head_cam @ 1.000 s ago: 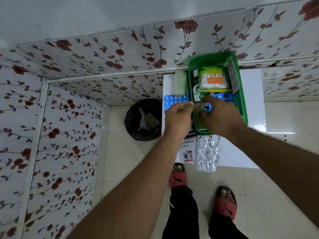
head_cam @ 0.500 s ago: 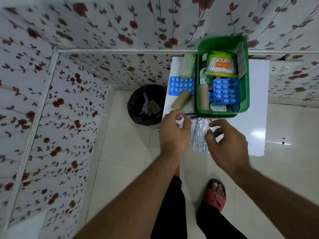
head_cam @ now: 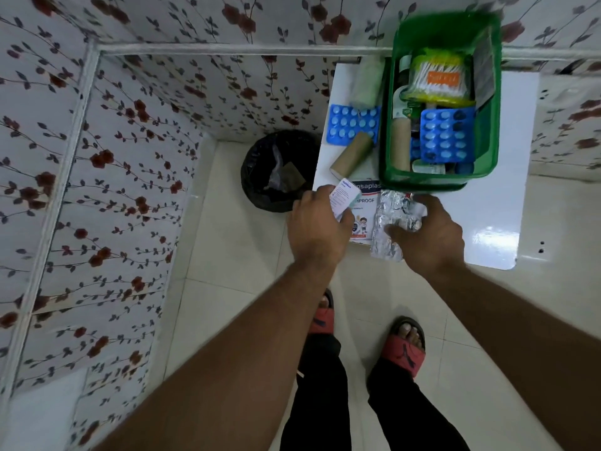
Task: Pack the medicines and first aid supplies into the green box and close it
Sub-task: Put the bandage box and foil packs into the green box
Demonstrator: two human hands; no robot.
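Note:
The open green box (head_cam: 487, 131) stands on a white table (head_cam: 507, 196) against the wall. It holds a tub of cotton buds (head_cam: 435, 79), a blue blister pack (head_cam: 447, 135), a brown roll (head_cam: 400, 141) and other items. My left hand (head_cam: 320, 229) grips a small white medicine carton (head_cam: 341, 200) above a plaster box (head_cam: 364, 213) at the table's near edge. My right hand (head_cam: 429, 236) closes on a silver foil strip (head_cam: 388, 222). A second blue blister pack (head_cam: 353, 123), a brown roll (head_cam: 351, 154) and a pale roll (head_cam: 367, 83) lie left of the box.
A black-lined waste bin (head_cam: 279, 170) sits on the tiled floor left of the table. Floral wall panels enclose the far side and the left. My feet in red sandals stand below the table's near edge. The table's right part is bare.
Both hands withdrew from the green box to the table's near edge. My left hand picked up the white carton; my right hand closed on the foil strip. The camera tilted down.

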